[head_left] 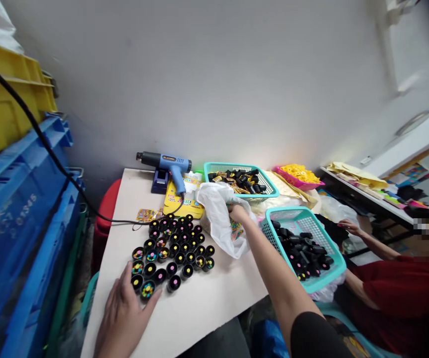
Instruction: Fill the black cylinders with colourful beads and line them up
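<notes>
On table [199, 308], black tubes [173, 247] beside left hand [123, 313]; right hand [239, 214] in bag [218, 223]

Bright, even light; strongly curved, blurred edges.

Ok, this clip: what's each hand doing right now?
Left hand: open, holding nothing, beside the black tubes.
Right hand: at a white plastic bag; grip cannot be told.
</notes>
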`<state>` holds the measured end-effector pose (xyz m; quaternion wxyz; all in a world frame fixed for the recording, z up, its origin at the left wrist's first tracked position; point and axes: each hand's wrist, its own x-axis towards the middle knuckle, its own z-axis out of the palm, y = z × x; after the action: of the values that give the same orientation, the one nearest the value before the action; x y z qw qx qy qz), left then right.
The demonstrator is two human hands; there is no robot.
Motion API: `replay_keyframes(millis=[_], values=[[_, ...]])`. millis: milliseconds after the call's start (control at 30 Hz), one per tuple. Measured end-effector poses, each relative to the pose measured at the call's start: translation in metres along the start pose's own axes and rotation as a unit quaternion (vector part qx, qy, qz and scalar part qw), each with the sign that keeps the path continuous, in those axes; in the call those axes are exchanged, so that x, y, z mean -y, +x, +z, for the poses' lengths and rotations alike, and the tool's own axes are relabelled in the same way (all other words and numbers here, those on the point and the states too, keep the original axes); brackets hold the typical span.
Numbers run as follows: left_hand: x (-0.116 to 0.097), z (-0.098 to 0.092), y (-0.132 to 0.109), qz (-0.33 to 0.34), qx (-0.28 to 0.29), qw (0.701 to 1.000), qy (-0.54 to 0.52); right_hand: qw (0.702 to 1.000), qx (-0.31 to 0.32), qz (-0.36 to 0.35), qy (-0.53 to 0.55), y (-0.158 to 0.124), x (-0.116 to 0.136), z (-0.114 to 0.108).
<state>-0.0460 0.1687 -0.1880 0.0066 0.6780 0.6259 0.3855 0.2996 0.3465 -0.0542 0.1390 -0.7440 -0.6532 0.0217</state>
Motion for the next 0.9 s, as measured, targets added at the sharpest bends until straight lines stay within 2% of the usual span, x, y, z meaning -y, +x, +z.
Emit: replay_keyframes(millis=[67,133,300,433,567,700,800,900], values=[[0.001,0.000,0.000,0.005,0.000,1.000,-0.002,0.997,0.052,0.004,0.052,0.001,-0.006,-0.002],[0.002,0.000,0.000,0.011,-0.002,1.000,-0.005,0.992,0.069,0.006,0.103,-0.001,-0.013,-0.004],[-0.001,-0.002,0.000,0.003,-0.002,1.000,-0.020,0.977,0.023,0.000,0.212,-0.015,-0.028,-0.017],[-0.006,-0.005,0.001,-0.013,0.005,1.000,-0.020,0.961,-0.003,-0.024,0.274,-0.045,-0.017,-0.033],[-0.010,-0.010,0.002,-0.012,0.012,0.999,-0.032,0.945,0.035,-0.075,0.317,-0.093,0.030,-0.033],[-0.011,-0.012,0.001,-0.020,0.018,0.999,-0.042,0.930,0.103,-0.187,0.298,-0.140,0.099,-0.008],[-0.009,-0.011,-0.001,-0.020,0.024,0.998,-0.049,0.925,0.126,-0.264,0.245,-0.157,0.140,0.014],[-0.008,-0.010,-0.002,-0.023,0.022,0.998,-0.053,0.916,0.139,-0.313,0.210,-0.163,0.166,0.025]])
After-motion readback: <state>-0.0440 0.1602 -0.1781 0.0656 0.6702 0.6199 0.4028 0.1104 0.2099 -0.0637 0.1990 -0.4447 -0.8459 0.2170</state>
